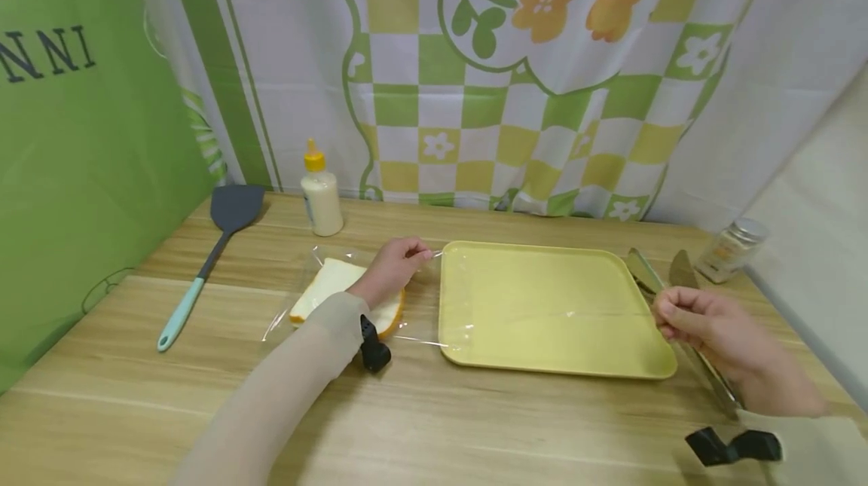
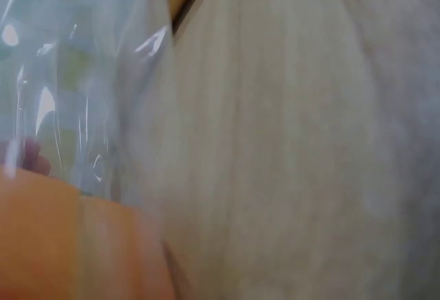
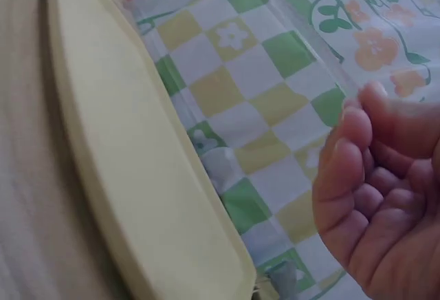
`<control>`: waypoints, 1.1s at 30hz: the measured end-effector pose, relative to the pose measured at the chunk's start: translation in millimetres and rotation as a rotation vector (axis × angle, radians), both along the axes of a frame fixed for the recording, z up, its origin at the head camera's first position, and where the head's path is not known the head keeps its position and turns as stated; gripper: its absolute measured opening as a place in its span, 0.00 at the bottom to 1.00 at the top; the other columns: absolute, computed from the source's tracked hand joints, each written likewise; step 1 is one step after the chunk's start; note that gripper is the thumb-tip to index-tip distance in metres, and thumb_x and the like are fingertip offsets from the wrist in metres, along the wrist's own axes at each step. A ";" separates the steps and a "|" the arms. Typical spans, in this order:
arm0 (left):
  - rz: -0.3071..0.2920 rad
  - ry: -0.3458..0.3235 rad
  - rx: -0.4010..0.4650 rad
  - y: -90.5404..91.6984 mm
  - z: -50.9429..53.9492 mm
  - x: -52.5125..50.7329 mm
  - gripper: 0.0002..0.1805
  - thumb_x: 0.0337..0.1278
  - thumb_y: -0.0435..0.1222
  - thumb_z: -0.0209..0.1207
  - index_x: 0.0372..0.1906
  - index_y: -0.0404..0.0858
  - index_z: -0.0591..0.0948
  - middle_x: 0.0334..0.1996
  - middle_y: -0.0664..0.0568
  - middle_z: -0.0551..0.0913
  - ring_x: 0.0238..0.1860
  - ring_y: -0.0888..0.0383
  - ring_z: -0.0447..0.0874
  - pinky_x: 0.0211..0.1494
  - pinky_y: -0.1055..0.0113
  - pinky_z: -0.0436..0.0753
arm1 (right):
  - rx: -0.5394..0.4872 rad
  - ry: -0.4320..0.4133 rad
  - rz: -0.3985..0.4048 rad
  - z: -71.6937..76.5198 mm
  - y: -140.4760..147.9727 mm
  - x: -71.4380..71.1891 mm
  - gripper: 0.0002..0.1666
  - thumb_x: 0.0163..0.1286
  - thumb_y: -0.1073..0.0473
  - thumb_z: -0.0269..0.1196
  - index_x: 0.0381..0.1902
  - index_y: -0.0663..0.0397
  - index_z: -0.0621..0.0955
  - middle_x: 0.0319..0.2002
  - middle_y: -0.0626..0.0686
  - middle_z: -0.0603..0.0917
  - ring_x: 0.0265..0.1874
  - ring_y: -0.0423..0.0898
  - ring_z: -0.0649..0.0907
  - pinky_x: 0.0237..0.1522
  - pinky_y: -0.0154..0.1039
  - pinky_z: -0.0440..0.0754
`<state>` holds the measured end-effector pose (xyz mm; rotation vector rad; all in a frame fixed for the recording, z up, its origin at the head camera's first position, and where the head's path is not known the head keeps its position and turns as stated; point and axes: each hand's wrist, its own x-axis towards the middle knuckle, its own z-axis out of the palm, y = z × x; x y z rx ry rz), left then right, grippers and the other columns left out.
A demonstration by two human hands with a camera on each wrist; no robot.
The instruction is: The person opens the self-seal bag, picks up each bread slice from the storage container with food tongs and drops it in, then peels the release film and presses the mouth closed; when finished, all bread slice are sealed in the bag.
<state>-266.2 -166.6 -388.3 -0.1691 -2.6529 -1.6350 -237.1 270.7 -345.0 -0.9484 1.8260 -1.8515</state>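
A slice of white bread [image 1: 389, 316] with an orange-brown crust lies on the wooden table, with clear plastic film [image 1: 423, 340] around it; whether this is a bag or a loose sheet I cannot tell. My left hand [image 1: 393, 267] reaches over the bread and pinches the film's edge. In the left wrist view the shiny film [image 2: 82, 107] rises beside the blurred crust [image 2: 41, 238]. At the yellow tray's [image 1: 542, 369] right end, my right hand [image 1: 712, 328] has thumb and forefinger together, pinching what looks like a faint transparent edge of film.
A spatula [image 1: 217, 252] with a mint handle lies at the left. Behind the bread stands a squeeze bottle [image 1: 323, 203] with a yellow cap. Right of the tray are metal utensils [image 1: 683, 271], partly hidden by my hand, and a glass jar [image 1: 732, 249]. A patterned curtain [image 1: 488, 139] hangs behind.
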 end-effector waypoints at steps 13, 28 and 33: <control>-0.003 -0.032 -0.011 -1.6 -0.5 -0.4 0.11 0.65 0.40 0.53 0.39 0.37 0.79 0.30 0.48 0.76 0.26 0.57 0.69 0.26 0.69 0.71 | 0.293 -0.183 0.134 -21.2 -7.5 17.1 0.10 0.71 0.69 0.47 0.36 0.55 0.76 0.30 0.42 0.78 0.28 0.34 0.77 0.29 0.29 0.78; 0.015 -0.029 -0.009 0.1 4.0 3.0 0.11 0.64 0.39 0.54 0.38 0.34 0.79 0.31 0.45 0.76 0.24 0.58 0.68 0.27 0.68 0.70 | 0.682 -0.073 -0.134 -7.8 -12.2 24.3 0.17 0.71 0.59 0.52 0.41 0.73 0.72 0.28 0.50 0.79 0.25 0.40 0.79 0.28 0.36 0.79; 0.010 -0.029 -0.006 1.3 4.1 2.4 0.11 0.64 0.39 0.54 0.38 0.34 0.79 0.30 0.45 0.76 0.22 0.58 0.66 0.25 0.69 0.69 | 0.683 -0.073 -0.166 -0.1 -12.6 18.5 0.17 0.73 0.56 0.49 0.43 0.69 0.72 0.31 0.50 0.79 0.28 0.39 0.78 0.31 0.35 0.79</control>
